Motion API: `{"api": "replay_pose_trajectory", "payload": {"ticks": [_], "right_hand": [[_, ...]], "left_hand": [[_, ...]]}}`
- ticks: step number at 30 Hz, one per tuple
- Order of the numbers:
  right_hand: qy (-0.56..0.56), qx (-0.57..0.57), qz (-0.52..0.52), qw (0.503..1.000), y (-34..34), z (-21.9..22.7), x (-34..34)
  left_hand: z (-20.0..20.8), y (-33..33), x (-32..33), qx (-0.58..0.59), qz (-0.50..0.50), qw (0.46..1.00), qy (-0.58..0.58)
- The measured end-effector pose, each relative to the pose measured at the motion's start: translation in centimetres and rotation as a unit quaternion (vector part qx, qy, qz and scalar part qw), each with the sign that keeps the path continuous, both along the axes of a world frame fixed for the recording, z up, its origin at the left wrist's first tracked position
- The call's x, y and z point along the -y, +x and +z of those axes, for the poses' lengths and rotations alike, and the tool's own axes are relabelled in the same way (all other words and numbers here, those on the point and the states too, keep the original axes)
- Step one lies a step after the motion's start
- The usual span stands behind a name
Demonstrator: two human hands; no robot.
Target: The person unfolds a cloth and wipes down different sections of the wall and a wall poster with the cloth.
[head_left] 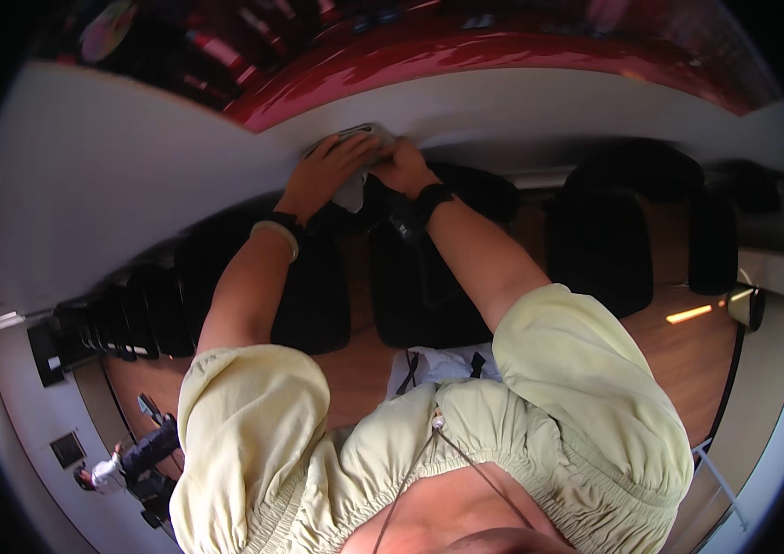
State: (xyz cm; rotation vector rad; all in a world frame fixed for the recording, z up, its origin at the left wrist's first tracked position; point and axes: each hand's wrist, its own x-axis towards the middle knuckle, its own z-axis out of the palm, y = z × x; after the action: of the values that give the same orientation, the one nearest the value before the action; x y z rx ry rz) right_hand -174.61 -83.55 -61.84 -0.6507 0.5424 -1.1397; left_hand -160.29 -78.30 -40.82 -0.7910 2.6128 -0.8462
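Against the pale wall, just below its red part, both hands are at a folded grey cloth [352, 193]. My left hand [335, 164] lies over it, fingers long and close together, bent across its upper edge; the thumb is hidden. Beside it my right hand [401, 168] is closed at the cloth's right side, knuckles up, with the fingertips out of sight. A loose grey end hangs down between the two wrists. The left wrist carries a dark band and a pale bangle, the right wrist a black band with a small dark device [404, 226] next to it.
Black chairs [598, 249] stand in a row along the pale wall [124, 157]. A glossy red panel [484, 69] runs above. On the brown wood floor [355, 388] a whitish bag [434, 363] shows near me. Another person [108, 475] is far off at lower left.
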Motion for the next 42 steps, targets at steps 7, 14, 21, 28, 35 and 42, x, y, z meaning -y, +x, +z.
{"api": "replay_pose_trajectory", "payload": {"ticks": [7, 14, 21, 28, 35, 42], "right_hand": [[-0.16, -0.397, -0.072, 0.901, -6.0, 6.7, -3.0], [-0.173, -0.589, -0.192, 0.766, -21.3, 10.6, -4.4], [-0.036, -0.297, -0.337, 0.893, -31.6, 14.1, 0.1], [-0.21, -0.32, -0.463, 0.799, -22.8, 25.1, -5.0], [-0.31, -0.482, -0.415, 0.706, -10.3, 26.5, -5.7], [-0.248, -0.395, -0.086, 0.88, 3.0, 25.5, -3.9]], "left_hand": [[0.2, -3.5, 0.5, -0.033, -0.034, 0.999, -0.007], [-0.3, -16.1, 2.6, -0.036, -0.109, 0.991, -0.061], [3.4, -25.9, 2.5, -0.188, -0.112, 0.972, -0.091], [5.9, -19.7, 0.3, -0.25, 0.037, 0.965, -0.066], [7.6, -3.4, -3.4, -0.382, 0.231, 0.873, -0.198], [5.8, 8.3, -5.7, -0.456, 0.285, 0.792, -0.29]]}}
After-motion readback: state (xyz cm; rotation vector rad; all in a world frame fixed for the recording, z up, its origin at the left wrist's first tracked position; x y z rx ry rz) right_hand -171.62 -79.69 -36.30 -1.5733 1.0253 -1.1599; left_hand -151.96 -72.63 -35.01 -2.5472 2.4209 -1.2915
